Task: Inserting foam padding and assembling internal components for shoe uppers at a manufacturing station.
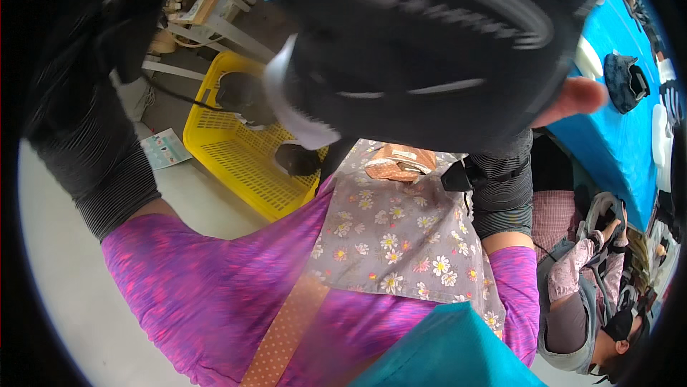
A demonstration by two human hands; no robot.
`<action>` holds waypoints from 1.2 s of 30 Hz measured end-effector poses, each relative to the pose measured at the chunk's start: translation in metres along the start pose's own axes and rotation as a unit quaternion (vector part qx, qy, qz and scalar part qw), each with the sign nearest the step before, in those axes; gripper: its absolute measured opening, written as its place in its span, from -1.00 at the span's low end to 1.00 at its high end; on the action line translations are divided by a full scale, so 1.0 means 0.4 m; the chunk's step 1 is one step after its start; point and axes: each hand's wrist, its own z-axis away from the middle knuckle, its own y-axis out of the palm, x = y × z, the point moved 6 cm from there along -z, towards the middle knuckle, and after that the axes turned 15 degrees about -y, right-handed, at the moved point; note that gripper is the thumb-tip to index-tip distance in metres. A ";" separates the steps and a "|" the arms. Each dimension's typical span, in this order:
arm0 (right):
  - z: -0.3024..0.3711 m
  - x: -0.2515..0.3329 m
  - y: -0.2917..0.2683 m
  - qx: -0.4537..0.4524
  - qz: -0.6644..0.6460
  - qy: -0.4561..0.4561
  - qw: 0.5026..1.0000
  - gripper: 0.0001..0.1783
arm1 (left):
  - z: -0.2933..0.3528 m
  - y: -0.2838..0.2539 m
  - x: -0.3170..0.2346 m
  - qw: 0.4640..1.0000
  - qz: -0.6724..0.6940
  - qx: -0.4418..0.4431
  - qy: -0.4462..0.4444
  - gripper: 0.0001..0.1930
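Observation:
A large black piece (pixel 429 65) fills the top middle, very close and smeared by motion. White looped stitching or print and a pale edge show on it; it looks like a shoe upper, though its full shape is cut off. At its right edge a bare fingertip of my right hand (pixel 583 97) presses against it; the other fingers are hidden behind it. My right forearm, in a black striped oversleeve, runs up behind the piece. At the upper left my left hand (pixel 137 22) looks dark and blurred, apart from the piece, its fingers indistinct.
A yellow basket (pixel 243 190) holds dark shoe-like pieces. On the blue table (pixel 608 143) lie a dark shoe upper (pixel 626 85) and white pieces (pixel 660 136). A co-worker (pixel 572 301) sits at the right. Printed paper (pixel 166 148) lies near the basket; a flowered apron (pixel 401 236) covers my front.

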 end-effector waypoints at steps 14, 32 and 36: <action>0.308 0.115 0.059 -0.203 0.367 -0.073 0.905 -0.11 | 0.097 0.359 0.066 0.822 0.442 0.357 -0.028 -0.71; 0.424 0.084 0.086 -0.227 0.463 -0.001 0.857 -0.12 | 0.218 0.533 0.186 0.821 0.247 0.504 -0.109 -0.67; 0.428 0.081 0.079 -0.225 0.477 0.014 0.849 -0.12 | 0.179 0.547 0.181 0.863 0.288 0.402 -0.102 -0.76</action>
